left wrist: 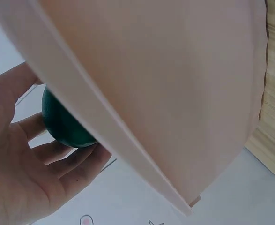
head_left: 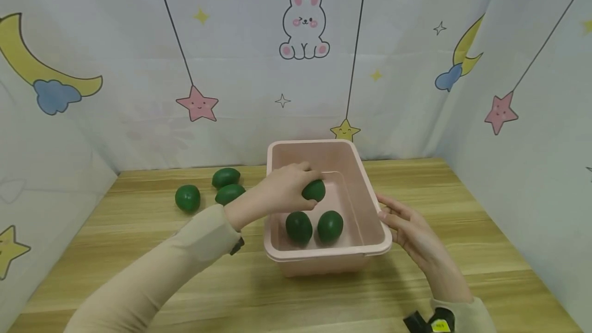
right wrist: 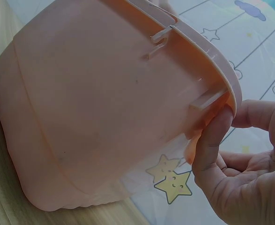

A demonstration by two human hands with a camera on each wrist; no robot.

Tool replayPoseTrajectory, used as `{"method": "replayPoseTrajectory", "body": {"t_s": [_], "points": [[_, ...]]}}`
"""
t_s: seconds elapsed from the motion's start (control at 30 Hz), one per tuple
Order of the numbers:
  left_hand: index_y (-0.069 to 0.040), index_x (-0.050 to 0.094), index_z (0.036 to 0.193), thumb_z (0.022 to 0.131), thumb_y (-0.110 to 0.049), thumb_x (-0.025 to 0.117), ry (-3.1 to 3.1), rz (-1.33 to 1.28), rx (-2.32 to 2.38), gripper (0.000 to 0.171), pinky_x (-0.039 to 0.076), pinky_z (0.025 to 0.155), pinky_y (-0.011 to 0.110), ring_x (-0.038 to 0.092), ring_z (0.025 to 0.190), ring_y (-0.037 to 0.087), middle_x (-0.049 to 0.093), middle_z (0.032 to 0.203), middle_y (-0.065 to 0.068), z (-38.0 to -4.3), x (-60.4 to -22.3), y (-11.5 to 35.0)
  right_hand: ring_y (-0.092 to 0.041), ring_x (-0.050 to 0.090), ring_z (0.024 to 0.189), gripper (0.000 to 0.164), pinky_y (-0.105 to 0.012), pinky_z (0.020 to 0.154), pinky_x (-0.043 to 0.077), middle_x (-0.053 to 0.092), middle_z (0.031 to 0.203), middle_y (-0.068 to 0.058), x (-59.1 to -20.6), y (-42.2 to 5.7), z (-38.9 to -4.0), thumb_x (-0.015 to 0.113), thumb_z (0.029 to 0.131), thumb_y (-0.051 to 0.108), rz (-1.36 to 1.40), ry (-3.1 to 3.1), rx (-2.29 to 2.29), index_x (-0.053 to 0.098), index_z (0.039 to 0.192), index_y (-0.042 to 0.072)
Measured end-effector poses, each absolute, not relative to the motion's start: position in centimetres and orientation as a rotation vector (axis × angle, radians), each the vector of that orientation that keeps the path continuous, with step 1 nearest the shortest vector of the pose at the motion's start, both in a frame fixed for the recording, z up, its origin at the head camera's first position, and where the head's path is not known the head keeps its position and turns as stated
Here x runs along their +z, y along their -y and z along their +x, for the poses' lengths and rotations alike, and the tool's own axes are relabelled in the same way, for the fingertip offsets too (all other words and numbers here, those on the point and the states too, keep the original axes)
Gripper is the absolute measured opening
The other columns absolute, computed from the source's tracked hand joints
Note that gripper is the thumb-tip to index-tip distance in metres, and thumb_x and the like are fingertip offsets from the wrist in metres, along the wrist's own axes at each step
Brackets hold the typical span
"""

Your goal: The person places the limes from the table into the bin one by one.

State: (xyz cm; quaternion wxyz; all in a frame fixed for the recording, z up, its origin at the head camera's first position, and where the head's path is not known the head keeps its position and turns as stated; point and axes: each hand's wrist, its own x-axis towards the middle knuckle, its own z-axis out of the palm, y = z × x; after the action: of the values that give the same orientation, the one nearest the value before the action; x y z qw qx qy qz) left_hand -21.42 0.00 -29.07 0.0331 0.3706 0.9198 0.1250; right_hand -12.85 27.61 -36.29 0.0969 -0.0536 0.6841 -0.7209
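Observation:
My left hand (head_left: 290,188) reaches over the left rim of a pink plastic bin (head_left: 344,189). Its fingers and thumb curl round a smooth dark green fruit, lime-like in shape (head_left: 315,190), held above the bin's floor. From the left wrist, the same fruit (left wrist: 64,123) shows against the fingers, partly hidden by the bin's rim. Two more green fruits, one left (head_left: 298,227) and one right (head_left: 330,226), lie at the near end inside. At the bin's right side, my right hand (head_left: 413,227) pinches the rim (right wrist: 234,96) between thumb and fingers.
Left of the bin, three similar fruits sit on the wooden table (head_left: 208,281): one apart (head_left: 187,199), one at the back (head_left: 226,178) and one partly behind my left forearm (head_left: 229,193). Printed white cloth (head_left: 259,76) encloses the table's back and sides.

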Motion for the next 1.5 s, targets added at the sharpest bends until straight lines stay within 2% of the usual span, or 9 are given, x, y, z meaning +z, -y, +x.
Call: {"method": "replayPoseTrajectory", "body": {"t_s": [0.13,0.4,0.67,0.93,1.23,1.5], "points": [[-0.026,0.054,0.135,0.082,-0.030,0.074,-2.804,1.143,0.342,0.058,0.049,0.071,0.028,0.054,0.089,0.015,0.057,0.108,0.001,-21.2,-29.2,-0.4,-0.006,0.062,0.092,0.062,-0.024,0.082,0.056,0.058,0.102,0.002,-36.3,-27.6,-12.9,0.051,0.099,0.013,-0.159,-2.020,-2.141,0.021,0.149,-0.006],[-0.025,0.056,0.134,0.082,-0.032,0.073,-2.778,1.197,0.248,0.055,0.051,0.077,0.031,0.056,0.096,0.015,0.059,0.117,0.001,-20.9,-29.5,-1.1,-0.006,0.062,0.091,0.062,-0.023,0.082,0.056,0.058,0.103,0.001,-36.4,-27.7,-12.9,0.050,0.099,0.012,-0.181,-2.017,-2.142,0.020,0.149,-0.006],[-0.023,0.055,0.135,0.083,-0.032,0.073,-2.730,1.264,0.158,0.056,0.052,0.091,0.035,0.057,0.108,0.016,0.056,0.125,-0.001,-20.3,-29.6,-1.6,-0.006,0.062,0.092,0.062,-0.023,0.083,0.056,0.057,0.102,0.001,-36.3,-27.7,-12.8,0.050,0.099,0.012,-0.188,-2.014,-2.147,0.019,0.149,-0.007],[-0.023,0.055,0.133,0.083,-0.032,0.073,-2.711,1.333,0.103,0.054,0.053,0.082,0.032,0.057,0.100,0.013,0.056,0.117,-0.001,-19.9,-29.7,-2.1,-0.006,0.062,0.092,0.062,-0.023,0.083,0.056,0.057,0.102,0.001,-36.3,-27.6,-12.8,0.050,0.099,0.012,-0.186,-2.013,-2.148,0.019,0.149,-0.007],[-0.024,0.057,0.129,0.082,-0.033,0.073,-2.668,1.397,0.081,0.050,0.044,0.065,0.023,0.053,0.085,0.009,0.055,0.102,-0.003,-19.7,-30.0,-2.5,-0.006,0.062,0.091,0.062,-0.023,0.082,0.056,0.057,0.101,0.001,-36.3,-27.7,-12.8,0.049,0.099,0.012,-0.201,-2.007,-2.149,0.019,0.149,-0.007],[-0.024,0.056,0.131,0.083,-0.032,0.073,-2.634,1.383,0.048,0.051,0.045,0.064,0.021,0.054,0.086,0.009,0.057,0.106,-0.003,-19.2,-29.8,-2.9,-0.006,0.062,0.092,0.061,-0.024,0.082,0.056,0.058,0.102,0.002,-36.3,-27.6,-12.8,0.050,0.099,0.013,-0.184,-2.009,-2.144,0.021,0.149,-0.006]]}}
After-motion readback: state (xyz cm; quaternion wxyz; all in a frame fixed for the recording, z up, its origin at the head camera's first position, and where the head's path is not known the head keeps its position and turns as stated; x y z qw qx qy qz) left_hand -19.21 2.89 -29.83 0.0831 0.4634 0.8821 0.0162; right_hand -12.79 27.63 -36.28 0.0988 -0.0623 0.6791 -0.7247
